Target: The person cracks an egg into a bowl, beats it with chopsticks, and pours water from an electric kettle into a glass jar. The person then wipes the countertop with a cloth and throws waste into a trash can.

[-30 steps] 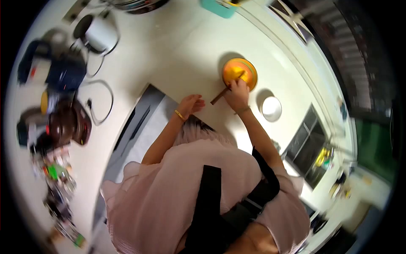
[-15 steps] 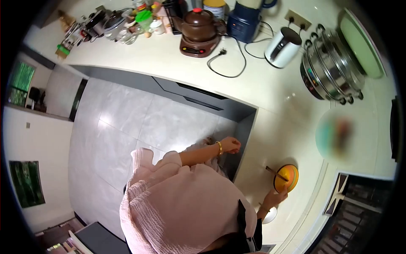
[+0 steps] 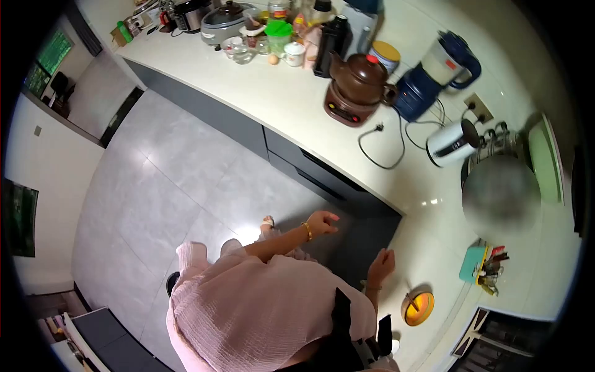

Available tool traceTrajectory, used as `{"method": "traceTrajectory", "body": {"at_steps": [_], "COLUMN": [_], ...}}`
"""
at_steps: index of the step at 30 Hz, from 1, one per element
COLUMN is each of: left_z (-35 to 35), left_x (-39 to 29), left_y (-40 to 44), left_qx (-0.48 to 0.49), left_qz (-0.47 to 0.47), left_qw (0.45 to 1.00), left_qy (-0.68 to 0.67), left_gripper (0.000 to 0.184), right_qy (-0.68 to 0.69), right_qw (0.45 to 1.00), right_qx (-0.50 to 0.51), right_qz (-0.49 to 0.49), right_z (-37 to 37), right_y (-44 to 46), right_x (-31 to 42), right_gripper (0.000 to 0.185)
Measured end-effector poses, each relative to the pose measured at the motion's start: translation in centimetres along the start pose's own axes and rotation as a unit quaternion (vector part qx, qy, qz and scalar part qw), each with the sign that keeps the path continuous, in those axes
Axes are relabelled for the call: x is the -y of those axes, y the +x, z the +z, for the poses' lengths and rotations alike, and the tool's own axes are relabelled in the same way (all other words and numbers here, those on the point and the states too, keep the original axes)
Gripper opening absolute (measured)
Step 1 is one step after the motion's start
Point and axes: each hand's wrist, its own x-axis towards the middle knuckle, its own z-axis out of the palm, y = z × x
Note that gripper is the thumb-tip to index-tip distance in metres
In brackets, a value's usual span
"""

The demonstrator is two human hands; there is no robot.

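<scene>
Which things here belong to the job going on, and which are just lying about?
Probably part of the job, being nearest the right hand:
orange bowl with yellow contents
brown utensil resting in it

Apparently just lying about, with neither hand on them:
brown teapot
blue blender
white kettle
green-lidded jar
teal utensil holder

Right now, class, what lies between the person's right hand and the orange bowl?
In the head view, bare white countertop lies between the right hand and the orange bowl, plus the brown handle jutting from the bowl.
</scene>
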Motion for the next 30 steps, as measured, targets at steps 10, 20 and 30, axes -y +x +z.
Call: {"method": "traceTrajectory", "body": {"at_steps": [10,20,30], "left_z": [-22.2,-33.6,-46.6], "left_x": [-3.9,-4.4,-14.7], "left_y": [-2.7,-6.9,-0.1], "left_qx": [-0.269,-0.429,-0.492], "left_qz": [0.015,0.033,0.055], "left_qw": [0.952,0.849,0.860], "left_qy": [-0.143,-0.305,-0.123], "left_gripper": [0.038,0.024,0.030], "right_qy": [0.029,0.087,0.162], "right_qw": [0.933,0.903,0.913], "right_qx": [0.340,0.369,0.318], "right_qz": [-0.115,-0.201,-0.199], "right_z": [19.2,34.3,51.1], "right_y": [3.0,12.3,23.2], "right_x": [14.8,23.0,33.0], "right_gripper": [0.031,0.028,0.036]}}
